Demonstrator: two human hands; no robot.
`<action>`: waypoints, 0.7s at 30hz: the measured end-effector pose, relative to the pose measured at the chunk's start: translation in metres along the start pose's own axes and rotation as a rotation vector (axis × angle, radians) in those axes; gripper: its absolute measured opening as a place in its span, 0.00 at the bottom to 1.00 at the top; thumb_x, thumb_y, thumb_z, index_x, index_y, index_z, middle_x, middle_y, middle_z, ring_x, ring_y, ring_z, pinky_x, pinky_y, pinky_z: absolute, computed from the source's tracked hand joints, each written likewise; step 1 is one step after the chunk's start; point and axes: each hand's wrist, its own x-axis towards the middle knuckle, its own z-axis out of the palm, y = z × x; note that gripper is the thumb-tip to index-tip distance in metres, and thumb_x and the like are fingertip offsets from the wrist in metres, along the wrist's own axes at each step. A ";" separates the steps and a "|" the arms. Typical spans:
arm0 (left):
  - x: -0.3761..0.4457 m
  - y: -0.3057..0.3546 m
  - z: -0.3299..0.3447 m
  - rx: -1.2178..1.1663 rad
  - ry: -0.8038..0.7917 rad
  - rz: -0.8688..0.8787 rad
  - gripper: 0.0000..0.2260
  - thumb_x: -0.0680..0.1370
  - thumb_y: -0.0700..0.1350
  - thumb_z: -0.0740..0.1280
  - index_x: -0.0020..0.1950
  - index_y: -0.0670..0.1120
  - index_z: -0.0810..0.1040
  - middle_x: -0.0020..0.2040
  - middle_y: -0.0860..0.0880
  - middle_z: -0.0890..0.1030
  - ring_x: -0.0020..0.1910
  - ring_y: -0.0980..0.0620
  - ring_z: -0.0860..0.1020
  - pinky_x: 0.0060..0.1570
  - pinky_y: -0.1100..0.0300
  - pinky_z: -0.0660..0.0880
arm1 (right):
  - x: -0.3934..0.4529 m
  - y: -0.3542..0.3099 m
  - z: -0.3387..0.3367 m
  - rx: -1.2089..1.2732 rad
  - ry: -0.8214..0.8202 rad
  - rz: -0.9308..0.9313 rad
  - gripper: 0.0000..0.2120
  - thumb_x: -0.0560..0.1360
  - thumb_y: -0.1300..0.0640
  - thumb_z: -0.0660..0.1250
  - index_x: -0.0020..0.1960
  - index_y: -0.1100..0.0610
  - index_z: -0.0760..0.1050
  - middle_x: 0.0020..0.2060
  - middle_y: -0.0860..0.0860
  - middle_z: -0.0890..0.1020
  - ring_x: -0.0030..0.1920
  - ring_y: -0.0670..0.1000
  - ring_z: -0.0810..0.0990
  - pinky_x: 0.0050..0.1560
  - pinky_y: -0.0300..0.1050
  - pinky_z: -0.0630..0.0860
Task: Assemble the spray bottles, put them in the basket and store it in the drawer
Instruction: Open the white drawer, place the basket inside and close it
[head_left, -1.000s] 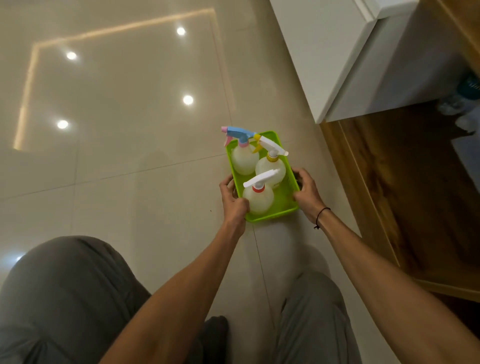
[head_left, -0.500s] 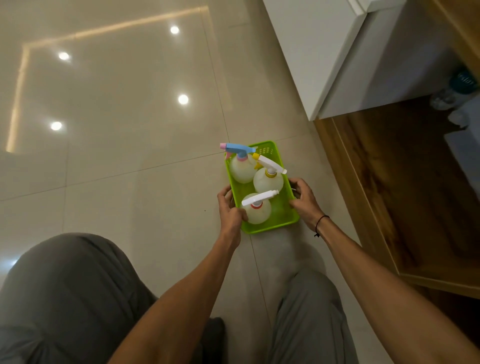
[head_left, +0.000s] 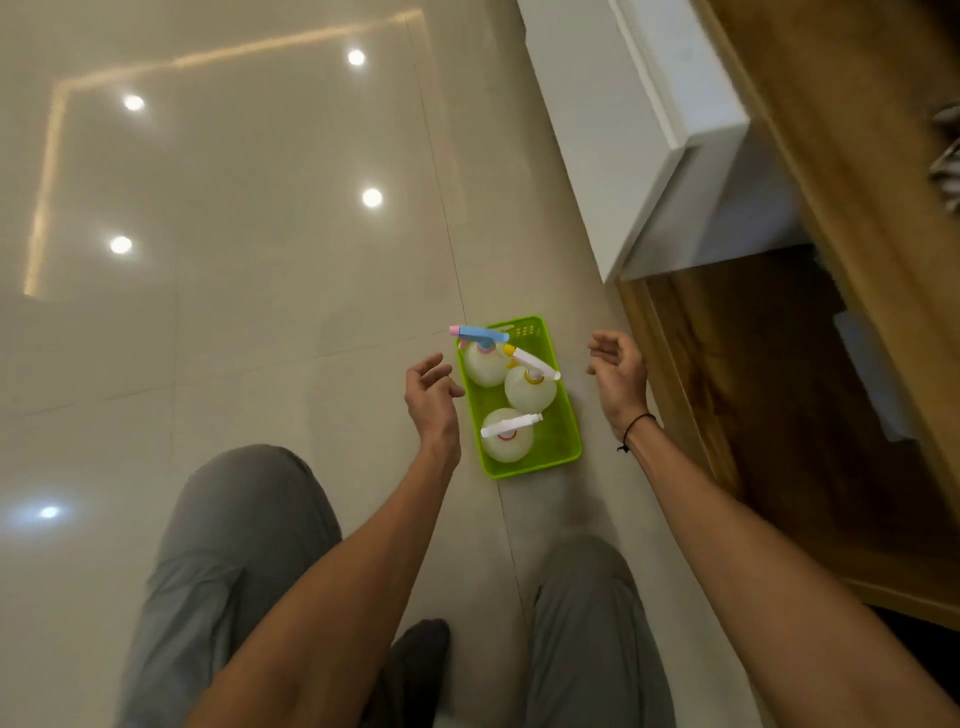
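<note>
Looking down from the head camera, a bright green rectangular plastic basket (head_left: 558, 441) rests on the glossy beige tiled floor (head_left: 234, 312) just right of frame centre, holding three upright translucent round spray bottles. The far bottle with a blue trigger head and pink nozzle (head_left: 480, 338) stands at the basket's upper left corner; the bottle with a white trigger head and yellow collar (head_left: 531, 387) stands just below and right of it; the bottle with a white trigger head and red collar (head_left: 506, 434) occupies the near end. The left hand (head_left: 431, 400) hovers beside the basket's left wall, fingers loosely curled and spread, gripping nothing. The right hand (head_left: 618, 376), a thin black cord bracelet (head_left: 635, 427) at its wrist, hovers apart from the right wall, fingers likewise curled open and empty. At the right of the frame lies the open wood-grain drawer (head_left: 769, 415), with a white cabinet front (head_left: 623, 130) above it at upper right. Grey trouser legs (head_left: 239, 545) fill the lower frame.
</note>
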 end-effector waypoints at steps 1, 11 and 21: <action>-0.008 0.016 0.004 0.006 -0.012 0.010 0.23 0.71 0.26 0.60 0.59 0.45 0.79 0.52 0.45 0.82 0.47 0.53 0.80 0.49 0.59 0.77 | -0.003 -0.016 -0.002 0.002 0.007 0.000 0.21 0.73 0.77 0.62 0.65 0.70 0.75 0.61 0.68 0.81 0.57 0.55 0.79 0.66 0.58 0.78; -0.070 0.165 0.106 0.135 -0.296 0.169 0.20 0.70 0.37 0.63 0.61 0.44 0.80 0.53 0.44 0.82 0.49 0.48 0.79 0.58 0.49 0.78 | -0.009 -0.151 -0.022 -0.015 0.103 0.011 0.30 0.79 0.69 0.64 0.80 0.64 0.61 0.74 0.62 0.72 0.75 0.59 0.71 0.76 0.59 0.68; -0.074 0.216 0.178 0.263 -0.387 0.138 0.17 0.77 0.41 0.66 0.65 0.48 0.80 0.55 0.51 0.83 0.60 0.50 0.81 0.65 0.46 0.77 | 0.030 -0.217 -0.039 -0.072 0.001 -0.004 0.32 0.78 0.68 0.65 0.80 0.60 0.62 0.75 0.58 0.73 0.74 0.59 0.72 0.75 0.59 0.70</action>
